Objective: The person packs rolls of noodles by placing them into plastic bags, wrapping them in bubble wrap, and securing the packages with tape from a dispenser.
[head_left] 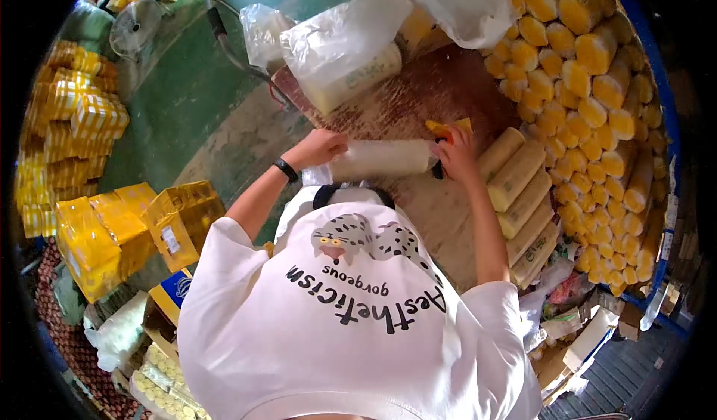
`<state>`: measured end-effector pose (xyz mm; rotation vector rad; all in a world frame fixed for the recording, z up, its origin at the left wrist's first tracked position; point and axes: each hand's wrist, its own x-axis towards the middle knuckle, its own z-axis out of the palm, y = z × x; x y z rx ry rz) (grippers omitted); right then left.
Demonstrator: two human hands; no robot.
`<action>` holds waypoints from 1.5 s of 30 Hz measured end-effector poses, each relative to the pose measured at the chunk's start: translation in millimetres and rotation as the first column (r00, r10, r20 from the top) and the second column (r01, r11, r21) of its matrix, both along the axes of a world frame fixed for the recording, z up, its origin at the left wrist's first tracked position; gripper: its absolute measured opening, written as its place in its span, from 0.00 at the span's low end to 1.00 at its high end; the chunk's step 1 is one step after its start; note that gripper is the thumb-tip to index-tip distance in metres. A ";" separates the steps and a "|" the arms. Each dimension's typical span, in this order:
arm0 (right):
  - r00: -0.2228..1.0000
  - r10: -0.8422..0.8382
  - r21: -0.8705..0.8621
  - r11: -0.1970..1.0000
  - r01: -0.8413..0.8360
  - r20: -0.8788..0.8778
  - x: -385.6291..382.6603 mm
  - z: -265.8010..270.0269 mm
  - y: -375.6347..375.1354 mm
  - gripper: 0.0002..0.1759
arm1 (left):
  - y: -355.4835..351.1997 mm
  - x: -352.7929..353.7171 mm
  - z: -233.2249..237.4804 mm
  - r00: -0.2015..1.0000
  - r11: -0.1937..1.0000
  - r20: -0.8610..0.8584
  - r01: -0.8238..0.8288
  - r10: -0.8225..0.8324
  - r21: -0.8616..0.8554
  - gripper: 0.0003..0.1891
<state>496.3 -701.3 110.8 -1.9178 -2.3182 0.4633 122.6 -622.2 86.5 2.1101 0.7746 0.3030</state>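
Observation:
In front of my body a pale, whitish roll in clear plastic [388,158] lies crosswise on the worn work table [418,113]. My left hand [321,148], with a black band at the wrist, is closed at the roll's left end, where loose clear wrap [317,175] hangs below it. At the right end, my right hand [457,153] is closed around a small tool with yellow, red and black parts [452,128], perhaps a tape dispenser; the fingers partly hide it. Several similar wrapped rolls [515,188] lie side by side to the right of that hand.
A plastic-covered pale bundle [351,69] sits at the table's far side, beside a bent metal handle [231,39]. Yellow-ended rolls [582,121] are stacked high on the right within a blue frame [668,158]. Yellow-taped cartons [112,233] stand on the left.

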 end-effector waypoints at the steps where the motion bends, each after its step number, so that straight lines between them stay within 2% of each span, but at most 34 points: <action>1: 0.999 -0.037 -0.035 0.999 0.036 -0.018 -7.6 11.4 6.4 0.15 | 6.2 -0.7 -10.4 0.995 0.997 0.102 0.018 -0.025 0.072 0.05; 4: 0.995 -0.097 -0.112 0.989 0.098 0.014 -16.1 14.8 21.9 0.18 | 7.0 -1.8 -20.6 0.997 0.990 0.081 -0.030 0.019 0.140 0.07; 5: 0.993 -0.108 -0.132 0.985 0.112 0.036 -16.7 13.1 25.9 0.18 | 3.8 -2.3 -20.4 0.999 0.996 0.039 -0.038 0.035 0.076 0.09; 7: 0.999 -0.047 -0.095 0.994 0.045 -0.017 -7.6 3.2 27.3 0.16 | -12.0 1.2 14.8 0.997 0.997 -0.053 -0.061 0.058 -0.053 0.12; 10: 0.997 0.064 -0.060 0.996 -0.067 -0.052 5.5 11.5 22.0 0.11 | -35.5 12.9 46.6 0.936 0.990 -0.350 0.007 0.043 0.139 0.17; 11: 0.993 0.106 -0.051 0.993 -0.109 -0.055 8.3 18.1 16.2 0.10 | -46.0 10.6 16.2 0.981 0.875 -0.166 -0.004 0.096 0.485 0.18; 14: 0.974 0.220 0.126 0.969 -0.213 -0.050 15.6 18.0 -9.0 0.09 | -38.8 11.2 23.1 0.910 0.912 -0.410 0.112 0.066 0.395 0.17; 16: 0.987 -0.020 0.111 0.993 0.038 -0.158 10.6 8.3 -28.7 0.05 | -28.7 11.8 28.7 0.942 0.853 -0.317 0.074 0.110 0.517 0.13; 18: 0.984 -0.069 0.129 0.988 0.090 -0.162 4.5 6.7 -49.0 0.05 | -16.8 12.4 33.4 0.968 0.784 -0.223 0.046 0.119 0.619 0.10; 19: 0.994 0.006 0.161 0.987 0.012 -0.112 -1.8 17.8 -58.3 0.04 | -10.7 10.1 34.6 0.979 0.769 -0.204 0.108 0.029 0.630 0.10; 20: 0.995 0.078 0.188 0.980 -0.065 -0.059 -5.3 23.8 -68.4 0.04 | -7.9 7.2 36.3 0.981 0.790 -0.181 0.160 -0.063 0.592 0.09; 22: 0.985 -0.093 0.091 0.990 0.107 -0.142 -10.3 2.8 -92.6 0.05 | -3.6 -0.9 39.7 0.961 0.811 -0.126 0.275 -0.246 0.516 0.09; 23: 0.985 -0.110 0.052 0.992 0.118 -0.133 -10.6 -5.2 -103.9 0.06 | -6.9 -5.5 42.2 0.952 0.832 -0.053 0.291 -0.303 0.473 0.12; 24: 0.984 -0.127 0.012 0.991 0.130 -0.122 -14.4 -7.1 -113.0 0.07 | -11.7 -8.8 40.1 0.943 0.854 -0.066 0.324 -0.326 0.406 0.12; 26: 1.000 -0.015 -0.057 0.998 0.014 -0.018 -30.8 19.1 -123.7 0.12 | -22.0 -14.8 27.8 0.923 0.886 -0.088 0.384 -0.374 0.262 0.12; 27: 0.997 -0.047 -0.035 0.998 0.044 -0.066 -39.0 22.2 -130.1 0.10 | -25.0 -14.3 25.2 0.925 0.888 -0.084 0.378 -0.370 0.261 0.15; 30: 0.978 -0.134 0.020 0.990 0.139 -0.158 -53.1 21.4 -147.5 0.06 | -32.4 -14.3 19.8 0.925 0.948 -0.229 0.317 -0.303 0.026 0.15; 31: 0.974 -0.159 0.036 0.985 0.167 -0.159 -53.8 15.6 -153.0 0.06 | -33.0 -15.8 8.6 0.943 0.955 -0.173 0.294 -0.284 0.031 0.14; 34: 0.972 -0.205 0.162 0.961 0.223 -0.119 -50.5 1.5 -154.9 0.08 | -35.7 -14.5 5.3 0.952 0.978 -0.229 0.209 -0.204 -0.001 0.11; 37: 0.972 -0.231 0.273 0.933 0.234 -0.045 -44.7 -4.4 -143.0 0.09 | -39.1 -14.7 -11.6 0.991 0.987 -0.056 0.129 -0.124 0.092 0.08; 41: 0.964 -0.263 0.315 0.912 0.262 -0.042 -40.8 -3.9 -124.5 0.10 | -48.0 -9.5 -11.2 0.992 0.997 -0.119 -0.054 0.048 -0.051 0.07; 44: 0.965 -0.263 0.365 0.897 0.251 -0.017 -38.7 -13.1 -111.6 0.10 | -56.9 -4.4 1.2 0.983 0.990 -0.115 -0.141 0.141 0.005 0.09; 45: 0.962 -0.274 0.380 0.889 0.255 -0.004 -38.2 -19.1 -107.7 0.10 | -56.0 -5.1 -3.4 0.985 0.985 -0.070 -0.154 0.160 0.081 0.09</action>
